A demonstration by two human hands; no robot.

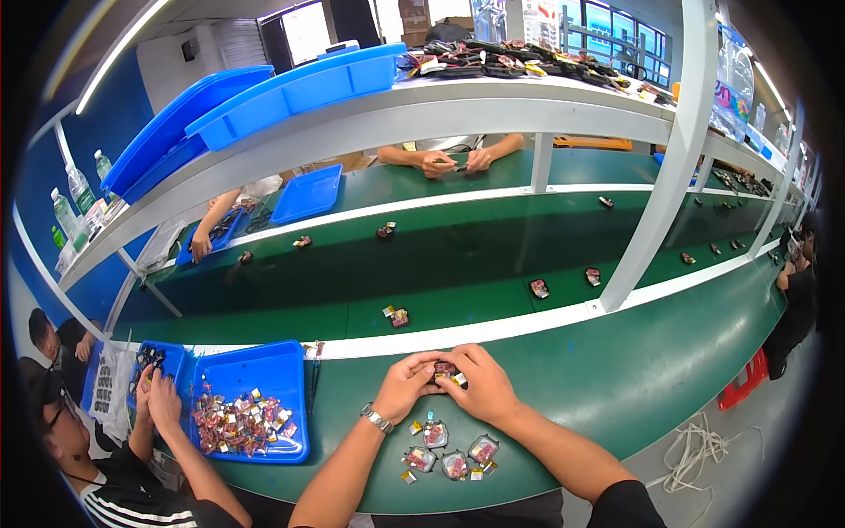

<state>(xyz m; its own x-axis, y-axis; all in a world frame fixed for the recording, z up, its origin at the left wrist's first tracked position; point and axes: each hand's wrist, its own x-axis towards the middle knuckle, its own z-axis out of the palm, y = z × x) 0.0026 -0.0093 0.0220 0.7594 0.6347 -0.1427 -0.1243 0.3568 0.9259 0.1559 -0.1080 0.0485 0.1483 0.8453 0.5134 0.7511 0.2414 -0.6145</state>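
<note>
Both my hands meet over the green bench (pixel 563 396), closed around a small dark plastic housing (pixel 445 370) with a reddish circuit board and a silver-and-yellow battery. My left hand (pixel 407 385) grips its left side; my right hand (pixel 482 387) holds the right side with the fingers bent over it. The fingertips hide part of the housing. Just below my hands, several similar open housings (pixel 454 465) lie grouped on the bench, each with a board inside and a small battery (pixel 408 476) beside or on it.
To the left stands a blue tray (pixel 299 361) of loose boards and batteries. A co-worker's hands (pixel 161 398) work beside it over another blue tray. Beyond a white rail (pixel 370 348), the green conveyor belt (pixel 475 304) carries scattered housings. A white post (pixel 656 176) and loaded shelf rise ahead.
</note>
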